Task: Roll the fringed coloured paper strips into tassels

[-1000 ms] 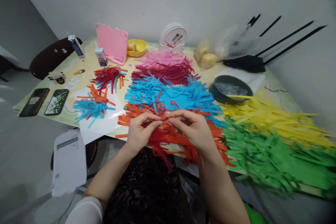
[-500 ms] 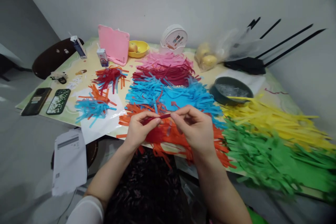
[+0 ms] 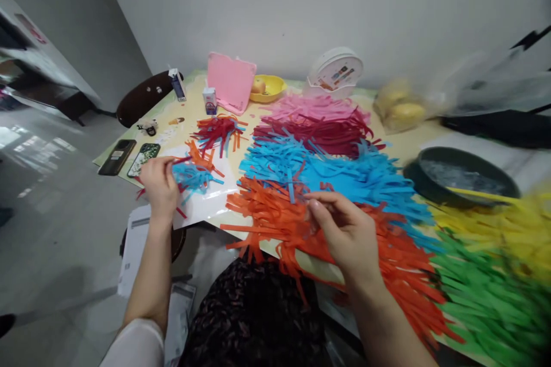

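Note:
My left hand (image 3: 160,186) is stretched out to the left and pinches a dark red paper strip (image 3: 182,159) at the edge of a white sheet (image 3: 206,205). A small heap of blue and orange strips (image 3: 194,175) lies on that sheet, right next to the hand. My right hand (image 3: 344,232) hovers over the big orange strip pile (image 3: 262,212) at the table's near edge. Its fingers are curled together and I see nothing in them.
Beyond the orange pile lie blue (image 3: 344,172), dark red (image 3: 321,131) and pink strips (image 3: 310,108), with green (image 3: 486,298) and yellow strips (image 3: 516,229) at right. A dark bowl (image 3: 430,183), two phones (image 3: 117,156), a pink case (image 3: 230,81), a yellow bowl (image 3: 272,89) and cartons (image 3: 210,100) share the table.
Both hands held the dark red strip between them in front of me. My left hand has carried it away to the left, the right hand has let go, and my view has turned left.

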Demonstrator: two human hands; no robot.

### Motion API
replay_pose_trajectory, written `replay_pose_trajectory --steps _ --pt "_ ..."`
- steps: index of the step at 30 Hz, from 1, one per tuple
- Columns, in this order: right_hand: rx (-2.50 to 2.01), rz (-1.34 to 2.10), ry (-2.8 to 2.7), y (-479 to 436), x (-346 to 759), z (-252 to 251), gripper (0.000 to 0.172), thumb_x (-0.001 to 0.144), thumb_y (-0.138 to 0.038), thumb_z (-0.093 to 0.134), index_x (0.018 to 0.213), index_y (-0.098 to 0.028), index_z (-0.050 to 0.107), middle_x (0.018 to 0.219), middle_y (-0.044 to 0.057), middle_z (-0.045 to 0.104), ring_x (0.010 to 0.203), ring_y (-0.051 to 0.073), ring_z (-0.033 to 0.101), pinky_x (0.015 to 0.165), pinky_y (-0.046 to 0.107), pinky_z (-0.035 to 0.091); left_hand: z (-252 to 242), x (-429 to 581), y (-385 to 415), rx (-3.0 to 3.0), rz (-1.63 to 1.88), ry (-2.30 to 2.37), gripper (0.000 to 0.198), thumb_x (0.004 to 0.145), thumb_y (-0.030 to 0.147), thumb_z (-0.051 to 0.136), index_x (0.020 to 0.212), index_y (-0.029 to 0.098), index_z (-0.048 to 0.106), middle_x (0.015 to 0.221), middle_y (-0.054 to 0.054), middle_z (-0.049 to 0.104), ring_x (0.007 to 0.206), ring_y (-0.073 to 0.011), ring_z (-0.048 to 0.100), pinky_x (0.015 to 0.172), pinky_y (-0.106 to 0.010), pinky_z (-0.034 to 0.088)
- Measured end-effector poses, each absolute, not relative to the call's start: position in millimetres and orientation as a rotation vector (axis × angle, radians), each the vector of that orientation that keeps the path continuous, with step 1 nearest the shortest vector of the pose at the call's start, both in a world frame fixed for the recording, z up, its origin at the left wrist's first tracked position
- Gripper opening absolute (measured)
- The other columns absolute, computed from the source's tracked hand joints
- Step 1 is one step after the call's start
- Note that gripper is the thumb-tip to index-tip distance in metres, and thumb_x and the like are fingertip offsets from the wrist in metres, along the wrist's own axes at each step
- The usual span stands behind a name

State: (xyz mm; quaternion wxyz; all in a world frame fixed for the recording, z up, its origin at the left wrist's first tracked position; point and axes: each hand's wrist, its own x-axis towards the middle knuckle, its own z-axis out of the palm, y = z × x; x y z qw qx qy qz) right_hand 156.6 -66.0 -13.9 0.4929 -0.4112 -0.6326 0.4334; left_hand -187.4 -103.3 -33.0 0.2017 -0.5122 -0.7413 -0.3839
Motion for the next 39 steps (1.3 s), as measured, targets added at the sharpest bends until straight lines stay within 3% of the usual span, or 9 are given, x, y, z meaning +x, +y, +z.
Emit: replay_pose_trajectory --steps 5,9,13,16,22,25,30,34,39 --pt "-1.084 0.962 -1.572 -36 170 -8 0.017 0.088 -0.036 0.064 0.091 -0.021 0.07 0.062 -0.002 0.063 0.047 0.01 0.054 0.045 0.022 0.045 -81 -170 -85 -1.98 -0.382 -2.171 0.025 0.097 0.018 0.041 0.099 0.018 0.065 0.106 -0.011 0.069 0.104 -0.0279 0.055 0.097 -0.045 0.038" --pt "-1.19 0.841 -1.658 23 197 -10 0.022 0.086 -0.04 0.062 0.09 -0.02 0.069 0.061 -0.002 0.063 0.044 0.011 0.052 0.045 0.024 0.043 -88 -173 -81 -2.064 -0.266 -2.099 0.023 0.096 0.019 0.045 0.098 0.019 0.068 0.116 -0.013 0.067 0.107 -0.0307 0.055 0.096 -0.047 0.038" --pt "-1.457 0.413 -1.813 112 224 -7 0.022 0.085 -0.033 0.058 0.091 -0.017 0.073 0.069 0.004 0.071 0.061 0.018 0.064 0.062 0.029 0.049 -48 -170 -75 -1.993 -0.016 -1.963 0.025 0.095 0.025 0.048 0.111 0.021 0.068 0.124 -0.013 0.065 0.109 -0.0345 0.054 0.087 -0.048 0.041" --pt "-1.645 0.131 -2.026 180 228 -2 0.03 0.09 -0.027 0.051 0.105 -0.013 0.074 0.098 0.013 0.077 0.09 0.026 0.07 0.081 0.034 0.051 -4 -147 -58 -1.95 0.083 -1.875 0.025 0.095 0.03 0.05 0.111 0.021 0.068 0.12 -0.014 0.066 0.107 -0.0362 0.055 0.083 -0.048 0.042" --pt "-1.683 0.11 -2.318 280 198 -22 0.031 0.098 -0.022 0.046 0.114 -0.014 0.071 0.119 0.016 0.071 0.111 0.026 0.065 0.097 0.038 0.047 38 -83 40 -2.176 0.11 -1.7 0.021 0.094 0.023 0.05 0.097 0.017 0.069 0.104 -0.014 0.069 0.102 -0.0333 0.06 0.083 -0.049 0.046" --pt "-1.672 0.194 -2.438 309 190 -42 0.026 0.098 -0.03 0.055 0.116 -0.015 0.066 0.121 0.012 0.067 0.108 0.023 0.065 0.095 0.043 0.051 26 -51 117 -2.458 0.043 -1.546 0.024 0.095 0.019 0.046 0.101 0.016 0.069 0.107 -0.013 0.069 0.102 -0.027 0.063 0.087 -0.041 0.05" --pt "-1.642 0.337 -2.633 328 205 -59 0.03 0.096 -0.035 0.06 0.119 -0.016 0.063 0.119 0.008 0.065 0.101 0.02 0.065 0.087 0.041 0.056 -25 10 228 -2.634 -0.095 -1.437 0.046 0.097 0.013 0.037 0.141 0.011 0.049 0.149 -0.017 0.05 0.13 -0.0249 0.053 0.108 -0.039 0.044" --pt "-1.691 0.327 -2.691 331 221 -62 0.03 0.096 -0.036 0.06 0.117 -0.015 0.063 0.116 0.007 0.066 0.099 0.02 0.066 0.085 0.04 0.057 -68 38 254 -2.68 -0.03 -1.396 0.044 0.097 0.014 0.037 0.136 0.012 0.056 0.144 -0.016 0.056 0.133 -0.0302 0.051 0.112 -0.051 0.038" --pt "-1.767 0.171 -2.676 331 224 -69 0.033 0.096 -0.036 0.06 0.122 -0.016 0.061 0.122 0.009 0.064 0.105 0.022 0.064 0.09 0.044 0.055 -93 39 243 -2.697 0.0 -1.315 0.044 0.098 0.013 0.034 0.135 0.007 0.057 0.139 -0.021 0.058 0.131 -0.0303 0.053 0.113 -0.05 0.036"
